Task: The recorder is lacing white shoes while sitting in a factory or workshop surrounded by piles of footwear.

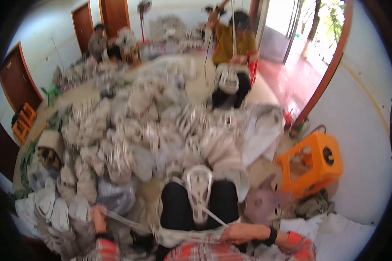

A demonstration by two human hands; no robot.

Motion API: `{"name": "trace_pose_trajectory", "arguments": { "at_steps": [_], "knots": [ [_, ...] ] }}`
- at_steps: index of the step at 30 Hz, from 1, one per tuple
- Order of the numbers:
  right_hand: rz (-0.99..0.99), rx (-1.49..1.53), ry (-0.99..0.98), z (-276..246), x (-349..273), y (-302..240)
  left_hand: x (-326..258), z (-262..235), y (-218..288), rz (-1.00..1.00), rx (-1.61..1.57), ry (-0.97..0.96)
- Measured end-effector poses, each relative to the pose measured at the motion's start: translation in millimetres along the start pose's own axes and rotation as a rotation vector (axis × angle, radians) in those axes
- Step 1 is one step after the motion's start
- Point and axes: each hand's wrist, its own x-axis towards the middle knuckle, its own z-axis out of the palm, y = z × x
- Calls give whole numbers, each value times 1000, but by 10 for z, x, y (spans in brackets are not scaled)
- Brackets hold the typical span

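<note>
A beige shoe upper (198,180) lies on my lap, between my black-trousered thighs. A pale lace (212,215) runs taut from it to my right hand (239,233), whose fingers are closed on it at the right thigh. Out to the left, my left hand (99,214) is closed on a thin white lace (125,219) stretched back toward my lap. Beside that hand stand several beige shoe uppers (60,215) with pale insides. Pale strands (178,237) lie across my lap; where each one ends is blurred.
A big heap of beige uppers (122,139) and plastic bags spreads ahead. To the right stands an orange stool (314,161) by the wall, near a white sack (262,130). Across the heap, a seated person (233,48) pulls a strand upward; others sit at far left.
</note>
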Motion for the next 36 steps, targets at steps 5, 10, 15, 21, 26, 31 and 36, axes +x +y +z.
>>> {"name": "trace_pose_trajectory", "arguments": {
  "at_steps": [5,10,15,21,26,31,36],
  "knots": [
    [252,401,185,-101,370,194,-911,2385,397,17,102,-436],
    [659,639,659,-104,1034,687,-1918,3344,18,-35,650,-768],
    [713,543,643,-76,1111,653,-2016,3368,-253,359,1103,-598],
    [689,916,475,-152,1017,708,-2073,3437,-320,360,1239,-576],
    [548,1333,458,-194,992,801,-2071,3498,-387,350,1221,-546],
    [712,785,128,-389,1094,840,-2123,3489,-334,357,1238,-578],
    [712,528,-59,-573,1226,999,-2129,3459,-294,378,1194,-608]
  ]
}}
